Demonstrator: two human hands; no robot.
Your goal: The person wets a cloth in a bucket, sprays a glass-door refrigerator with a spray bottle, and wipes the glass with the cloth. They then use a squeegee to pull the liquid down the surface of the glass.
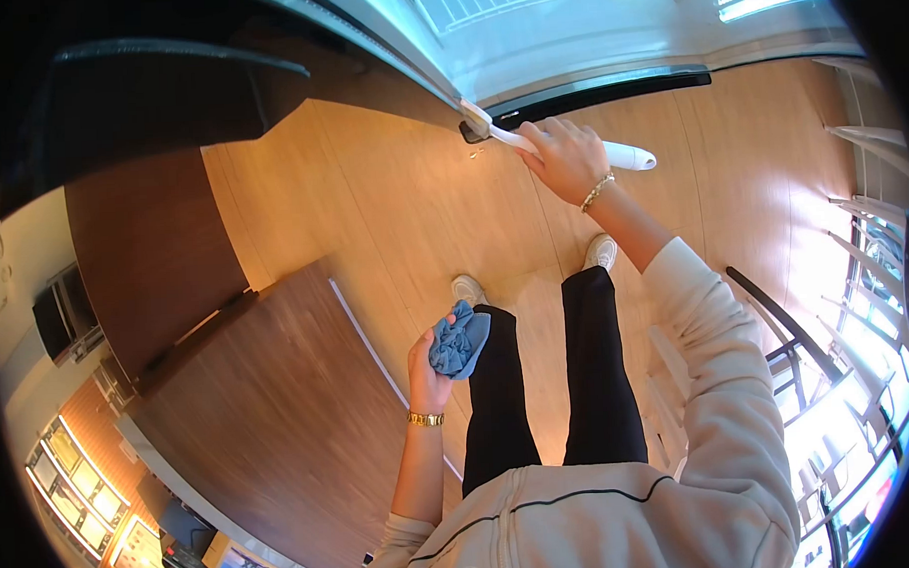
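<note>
My right hand (567,160) is wrapped round the white handle of a brush (625,156). The brush's head (475,118) is against or very close to the lower edge of a glass-fronted, lit cabinet (586,39); its bristles are hard to make out. Lower and to the left, my left hand (432,370) grips a crumpled blue cloth (460,342), held over the floor beside my leg. A gold watch is on the left wrist and a bracelet on the right.
A brown wooden counter (269,421) runs along my left. Dark, glossy paneling (168,114) stands at the upper left. A black-framed chair (792,332) is to my right, near bright windows. The floor (371,197) is wood-toned, with my shoes on it.
</note>
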